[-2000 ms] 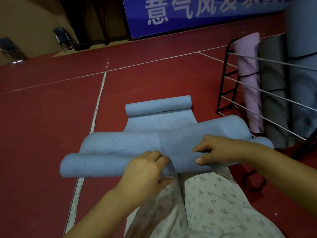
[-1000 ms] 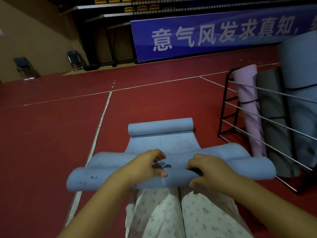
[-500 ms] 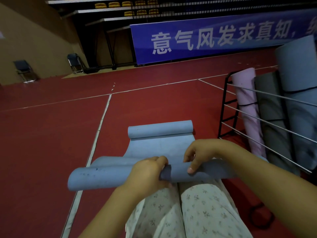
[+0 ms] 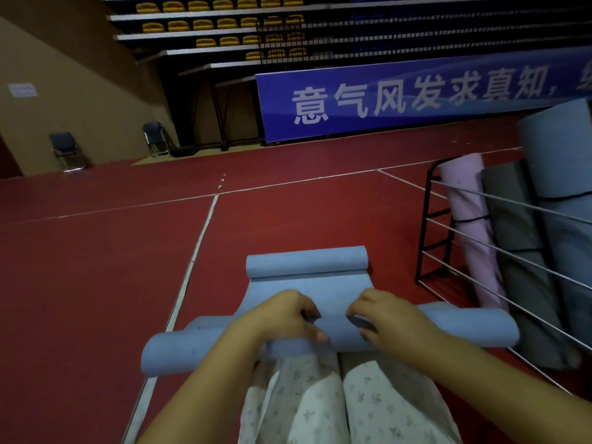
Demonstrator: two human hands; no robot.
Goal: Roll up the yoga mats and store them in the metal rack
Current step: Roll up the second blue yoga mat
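Hands, left hand (image 4: pixel 282 318) and right hand (image 4: pixel 389 318), grip blue mat (image 4: pixel 448 328), fingertips curled underneath, hidden.

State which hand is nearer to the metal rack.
Right. The right hand grips the blue mat on the side toward the metal rack, which stands off to its right. The left hand grips the same roll farther from it.

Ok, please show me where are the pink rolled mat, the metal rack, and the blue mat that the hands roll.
pink rolled mat (image 4: pixel 471 225), head view, middle of its side.
metal rack (image 4: pixel 427 232), head view, black end post.
blue mat (image 4: pixel 464 328), head view, rolled part right of the hands.
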